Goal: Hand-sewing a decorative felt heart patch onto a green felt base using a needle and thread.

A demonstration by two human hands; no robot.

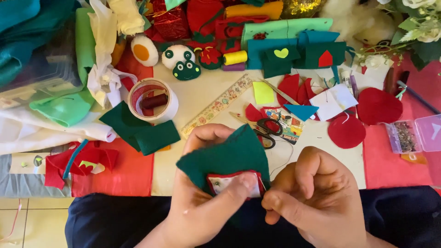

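The left hand (202,202) is closed on a dark green felt piece with a small red-edged white patch at its lower edge (227,160), thumb pressed across the patch from below and the fingers curled up behind the felt, so the piece stands between thumb and fingers just above the person's lap. The right hand (312,193) sits just beside it on the right, its thumb and forefinger pinched together at the patch's right edge; a thin needle seems to be held there, but it is too fine to be sure. A pale thread runs from that spot up towards the surface (202,96). Just beyond the felt piece lie black-handled scissors (266,131), resting on a small printed card. Farther off, to the left, a roll of white tape with a dark red thread spool inside it (153,98) stands beside two loose dark green felt scraps (140,128). A patterned ruler (216,106) lies at a slant between the tape and the scissors, and round red felt cut-outs (363,119) sit well apart at the right.
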